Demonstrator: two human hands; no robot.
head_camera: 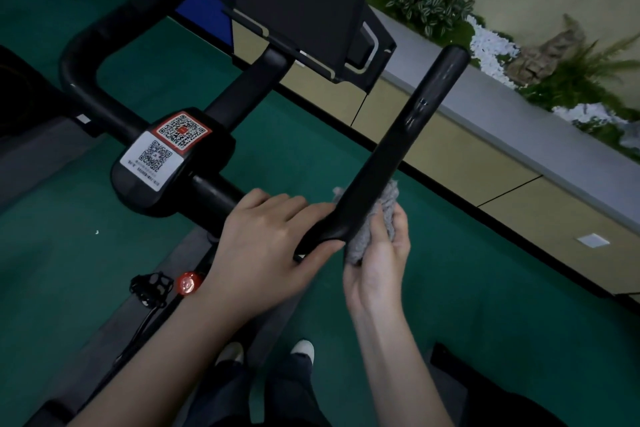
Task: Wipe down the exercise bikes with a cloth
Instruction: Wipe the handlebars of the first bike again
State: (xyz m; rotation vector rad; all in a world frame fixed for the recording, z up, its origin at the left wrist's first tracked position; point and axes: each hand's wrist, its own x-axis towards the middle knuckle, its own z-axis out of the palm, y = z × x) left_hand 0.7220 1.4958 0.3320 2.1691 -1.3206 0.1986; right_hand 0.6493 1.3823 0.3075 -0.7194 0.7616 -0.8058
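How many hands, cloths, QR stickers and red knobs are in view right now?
Hands: 2, left hand holding handlebar, right hand
Cloths: 1, grey cloth
QR stickers: 2, red QR sticker, white QR sticker
Red knobs: 1, red knob
Total: 6

One view only: a wide-angle camera worn on the head, looking forward and steeply down over the exercise bike (242,90). It sits close, with the handlebar (408,135) filling mid-frame, the left hand (263,239) and right hand (377,263) entering from the bottom edge, and the shoes (303,348) directly below. The frame is rolled, so the planter ledge (519,128) runs diagonally.
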